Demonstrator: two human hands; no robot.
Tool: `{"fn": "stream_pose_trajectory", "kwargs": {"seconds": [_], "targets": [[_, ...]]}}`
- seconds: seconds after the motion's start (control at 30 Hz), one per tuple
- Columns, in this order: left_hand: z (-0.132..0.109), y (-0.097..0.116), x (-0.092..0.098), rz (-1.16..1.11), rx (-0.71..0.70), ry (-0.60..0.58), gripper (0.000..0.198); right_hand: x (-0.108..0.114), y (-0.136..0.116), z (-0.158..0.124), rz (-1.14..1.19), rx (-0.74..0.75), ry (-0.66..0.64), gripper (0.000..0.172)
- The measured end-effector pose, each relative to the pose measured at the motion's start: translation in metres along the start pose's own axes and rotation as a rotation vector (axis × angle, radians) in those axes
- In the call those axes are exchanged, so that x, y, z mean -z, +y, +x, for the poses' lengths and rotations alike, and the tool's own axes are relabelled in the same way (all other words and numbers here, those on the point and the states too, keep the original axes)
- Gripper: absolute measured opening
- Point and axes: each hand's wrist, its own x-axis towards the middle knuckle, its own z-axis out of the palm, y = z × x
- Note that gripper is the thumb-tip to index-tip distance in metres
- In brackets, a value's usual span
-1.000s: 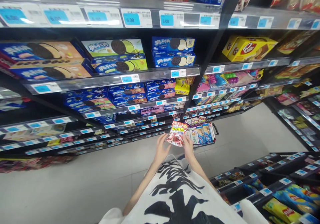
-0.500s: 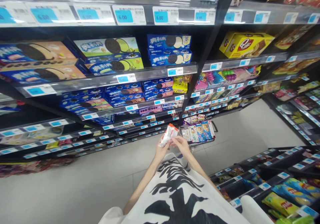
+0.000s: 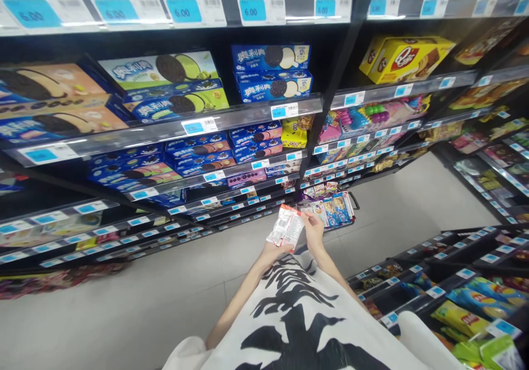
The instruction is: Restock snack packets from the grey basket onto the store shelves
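Note:
A white and red packet (image 3: pixel 286 227) with printed text and a barcode is held in front of my body, near the middle of the view. My left hand (image 3: pixel 275 250) grips its lower edge, fingers partly hidden beneath it. At its upper right side, my right hand (image 3: pixel 313 229) pinches the edge. Just beyond my right hand, a container of packaged snacks (image 3: pixel 330 210) with a dark handle sits low beside the shelving.
Shelves (image 3: pixel 248 111) with price tags run along the left and ahead, bearing blue cookie boxes (image 3: pixel 270 86) and yellow boxes (image 3: pixel 407 60). Another shelf unit with snack bags (image 3: pixel 465 319) stands at the lower right. Grey tiled floor (image 3: pixel 165 293) lies between.
The packet has been turned and spread flatter, its printed face now showing more. My right hand has moved right, to the packet's side edge. The view has shifted slightly.

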Motion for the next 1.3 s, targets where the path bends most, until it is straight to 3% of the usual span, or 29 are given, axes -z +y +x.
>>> {"fn": "stream_pose_trajectory", "kwargs": {"seconds": [0.3, 0.5, 0.77, 0.97, 1.3], "targets": [[-0.003, 0.004, 0.000, 0.188, 0.053, -0.094, 0.044, -0.001, 0.000, 0.002, 0.041, 0.006, 0.055, 0.032], [-0.003, 0.006, 0.000, 0.223, -0.007, -0.051, 0.068, 0.003, 0.008, 0.004, 0.036, 0.018, 0.114, 0.034], [-0.005, 0.012, -0.008, 0.262, -0.002, -0.102, 0.070, 0.012, 0.014, 0.005, 0.034, 0.042, 0.205, 0.036], [-0.004, 0.011, -0.008, 0.268, -0.047, -0.127, 0.064, 0.016, 0.014, 0.005, 0.023, 0.047, 0.206, 0.036], [0.002, 0.005, -0.004, 0.243, -0.091, -0.183, 0.072, 0.016, 0.013, 0.005, 0.044, 0.027, 0.227, 0.037]]}}
